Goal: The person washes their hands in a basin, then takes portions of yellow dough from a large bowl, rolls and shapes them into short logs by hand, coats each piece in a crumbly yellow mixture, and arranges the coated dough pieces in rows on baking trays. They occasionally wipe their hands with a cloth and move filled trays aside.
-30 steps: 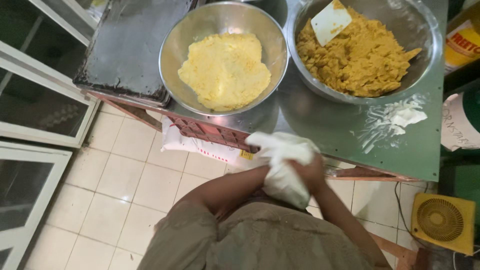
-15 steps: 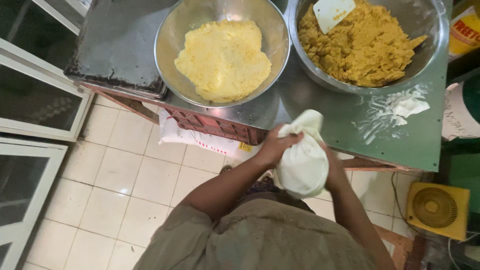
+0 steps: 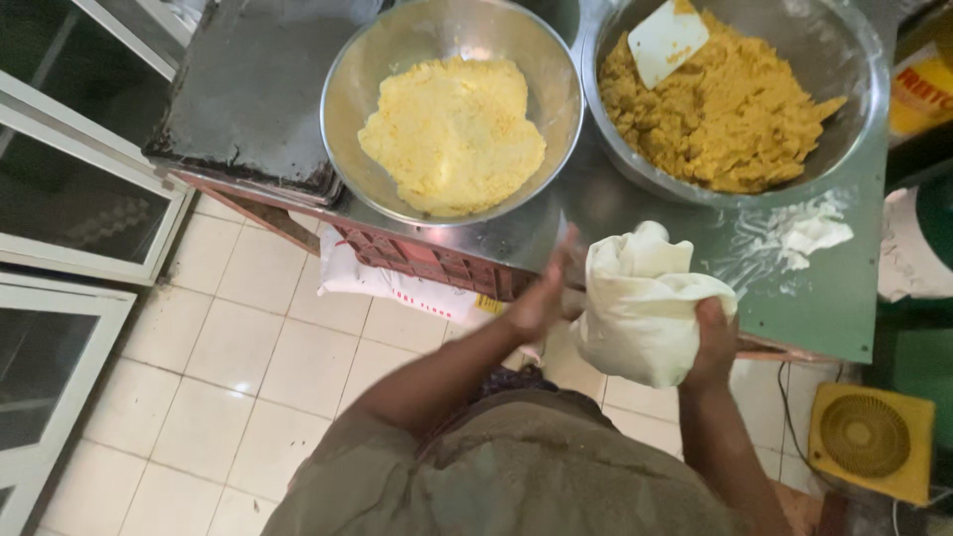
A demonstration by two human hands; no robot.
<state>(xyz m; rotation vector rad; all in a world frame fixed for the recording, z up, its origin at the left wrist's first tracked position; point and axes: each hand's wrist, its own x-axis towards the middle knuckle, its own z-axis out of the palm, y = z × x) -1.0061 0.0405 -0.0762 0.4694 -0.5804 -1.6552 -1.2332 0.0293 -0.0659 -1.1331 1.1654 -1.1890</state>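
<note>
In front of my chest, at the near edge of the steel table (image 3: 596,213), I hold a bunched white cloth (image 3: 640,303). My right hand (image 3: 710,342) grips its lower right side. My left hand (image 3: 544,293) presses flat against its left side, fingers pointing up. Beyond the cloth stand two steel bowls: the left bowl (image 3: 349,89) holds pale yellow crumbly dough (image 3: 452,134), the right bowl (image 3: 862,94) holds darker orange-brown dough (image 3: 730,114) with a white scraper (image 3: 667,40) stuck in it.
A smear of white paste (image 3: 799,236) lies on the green table corner. A dark flat tray (image 3: 253,94) sits at the table's left. Under the table are a red crate (image 3: 437,266) and a white sack (image 3: 382,288). A yellow fan (image 3: 872,437) stands on the tiled floor at right.
The cloth has risen and spread wider between my hands. My left hand has opened flat against its side, and my view has shifted slightly.
</note>
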